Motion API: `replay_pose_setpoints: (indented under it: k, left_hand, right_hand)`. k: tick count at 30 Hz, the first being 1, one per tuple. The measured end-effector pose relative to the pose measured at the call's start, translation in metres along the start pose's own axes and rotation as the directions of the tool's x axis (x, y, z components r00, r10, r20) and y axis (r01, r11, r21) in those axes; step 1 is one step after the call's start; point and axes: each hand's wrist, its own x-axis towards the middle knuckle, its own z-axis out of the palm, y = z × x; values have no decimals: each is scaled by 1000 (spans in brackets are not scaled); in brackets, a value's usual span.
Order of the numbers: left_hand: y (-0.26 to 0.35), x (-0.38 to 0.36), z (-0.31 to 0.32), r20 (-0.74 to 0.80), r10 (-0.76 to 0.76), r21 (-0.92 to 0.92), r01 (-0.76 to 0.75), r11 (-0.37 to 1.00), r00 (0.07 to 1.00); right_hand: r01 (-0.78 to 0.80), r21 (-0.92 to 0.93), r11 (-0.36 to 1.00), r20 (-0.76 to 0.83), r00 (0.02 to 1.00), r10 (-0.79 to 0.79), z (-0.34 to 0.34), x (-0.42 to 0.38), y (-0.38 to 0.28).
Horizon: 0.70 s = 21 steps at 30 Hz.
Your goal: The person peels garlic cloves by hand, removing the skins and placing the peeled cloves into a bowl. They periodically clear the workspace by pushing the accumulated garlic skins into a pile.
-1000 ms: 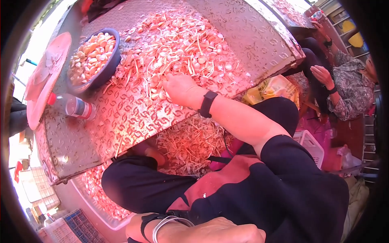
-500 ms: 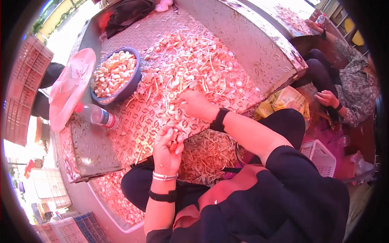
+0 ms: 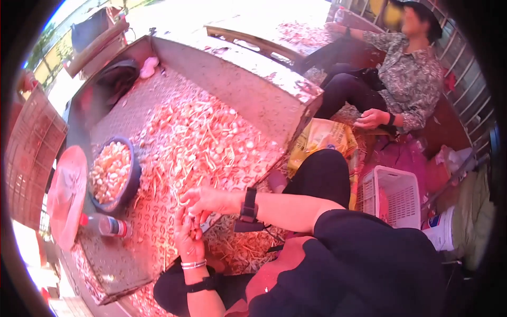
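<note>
My left hand (image 3: 188,236), with a white bracelet and a dark band at its wrist, is closed on what look like garlic cloves at the metal tray's near edge. Its fingers partly cover them. My right hand (image 3: 205,201) meets the left fingertips from above, its fingers pinched together; what they hold is too small to make out. Beyond both hands spreads a heap of garlic cloves, skins and stems (image 3: 193,137) on the patterned metal tray (image 3: 119,113). Left of the heap stands a blue bowl (image 3: 136,182) filled with pale peeled garlic cloves (image 3: 112,170).
A plastic bottle (image 3: 113,227) lies by a pink hat (image 3: 68,195) at the tray's left wall. Another person (image 3: 406,79) sits at right. Near them are a yellow bag (image 3: 322,140) and a white basket (image 3: 396,195). Stems and skins (image 3: 237,248) lie below the tray edge.
The view has swung right, so the tray sits further left and the other person shows more fully. My right hand has come from the heap to my left hand.
</note>
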Motion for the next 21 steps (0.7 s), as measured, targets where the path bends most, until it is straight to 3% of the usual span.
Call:
replay_pose_setpoints:
  k: [5, 7, 10, 13, 16, 19, 21]
  left_hand:
    - [-5, 2, -5, 61, 21, 2, -22, 1000, 998]
    - [-5, 5, -13, 169, 7, 22, -11, 1000, 986]
    - [-10, 5, -15, 151, 13, 89, -27, 996, 989]
    - [-12, 6, -14, 143, -6, 112, -10, 994, 990]
    - [-15, 7, -18, 94, -35, 34, 32, 999, 995]
    - [-11, 7, -19, 31, -55, -49, 56, 997, 998]
    - [-11, 6, -20, 38, -28, -35, 30, 999, 999]
  right_hand:
    - [-14, 17, 1000, -69, 997, 15, 14, -11, -1]
    - [-47, 278, 960, -82, 994, 72, 12, -5, 11]
    - [-93, 345, 934, -171, 972, 160, 14, -1, 14]
    - [-126, 232, 965, -135, 978, 160, 14, 3, 21]
    - [-98, 133, 986, -199, 972, 123, 30, -3, 15]
    - [-61, 191, 980, -208, 973, 101, 37, -1, 16]
    - [-37, 116, 993, -186, 981, 59, 37, -1, 21]
